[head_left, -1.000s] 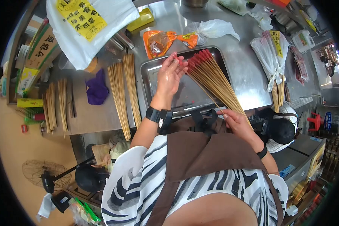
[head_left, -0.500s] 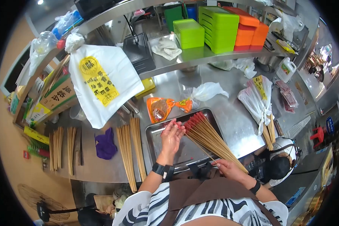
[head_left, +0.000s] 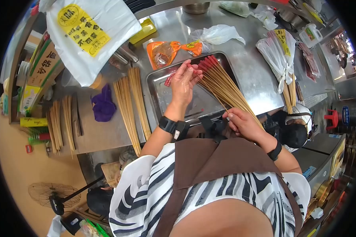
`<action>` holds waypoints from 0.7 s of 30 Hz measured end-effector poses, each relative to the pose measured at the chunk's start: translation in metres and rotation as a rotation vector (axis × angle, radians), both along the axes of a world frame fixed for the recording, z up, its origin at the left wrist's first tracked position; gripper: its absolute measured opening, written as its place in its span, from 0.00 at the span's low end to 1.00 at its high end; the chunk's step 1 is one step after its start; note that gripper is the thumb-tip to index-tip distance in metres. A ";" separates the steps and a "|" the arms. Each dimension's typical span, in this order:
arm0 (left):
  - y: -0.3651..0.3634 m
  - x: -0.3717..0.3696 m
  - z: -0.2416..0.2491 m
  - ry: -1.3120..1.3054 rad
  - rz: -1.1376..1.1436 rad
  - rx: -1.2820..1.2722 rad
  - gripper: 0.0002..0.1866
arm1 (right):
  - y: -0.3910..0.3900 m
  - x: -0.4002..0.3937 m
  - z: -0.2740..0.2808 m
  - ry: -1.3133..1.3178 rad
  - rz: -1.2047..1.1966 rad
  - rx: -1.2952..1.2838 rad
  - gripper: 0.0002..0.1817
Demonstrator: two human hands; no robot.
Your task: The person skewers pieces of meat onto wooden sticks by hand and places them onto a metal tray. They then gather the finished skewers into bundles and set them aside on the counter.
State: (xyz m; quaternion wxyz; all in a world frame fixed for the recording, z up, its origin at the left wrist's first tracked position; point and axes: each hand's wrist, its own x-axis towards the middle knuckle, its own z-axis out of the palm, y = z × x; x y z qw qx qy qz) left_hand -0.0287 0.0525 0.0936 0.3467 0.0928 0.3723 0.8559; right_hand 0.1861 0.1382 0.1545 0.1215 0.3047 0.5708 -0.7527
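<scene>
A metal tray [head_left: 156, 94] lies on the steel counter. Many wooden skewers [head_left: 229, 89] with red meat on their tips [head_left: 209, 63] rest across its right side. At the tray's upper middle my left hand [head_left: 182, 85] has its fingers curled round the red meat end of one skewer. My right hand [head_left: 241, 123] pinches the lower end of that skewer [head_left: 218, 99] near the tray's front edge. Small red meat pieces [head_left: 169, 79] lie in the tray just left of my left hand.
Bare skewer bundles [head_left: 127, 114] and a purple cloth [head_left: 103, 103] lie to the left. An orange packet [head_left: 162, 54] sits behind the tray; a white bag [head_left: 83, 35] hangs upper left. Wrapped skewers [head_left: 279, 59] lie right. A person in a black cap [head_left: 293, 135] is below them.
The view has tilted down, so the counter appears higher and the shelf boxes are out of view. Both hands still hold the same skewer; red pieces now show beside my left hand.
</scene>
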 end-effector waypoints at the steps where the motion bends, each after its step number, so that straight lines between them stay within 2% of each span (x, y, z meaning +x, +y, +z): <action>1: 0.001 0.001 -0.001 -0.023 0.023 0.019 0.16 | -0.001 -0.002 0.002 -0.002 -0.007 0.000 0.09; 6: 0.000 0.000 -0.004 -0.020 0.049 0.006 0.13 | 0.000 -0.006 -0.001 0.012 -0.076 -0.143 0.10; 10: 0.002 -0.002 -0.002 -0.131 0.061 0.035 0.13 | 0.001 -0.007 0.000 -0.025 -0.056 -0.135 0.10; 21: 0.004 -0.006 -0.009 -0.128 0.013 0.054 0.15 | 0.002 -0.007 -0.005 -0.023 -0.069 -0.134 0.10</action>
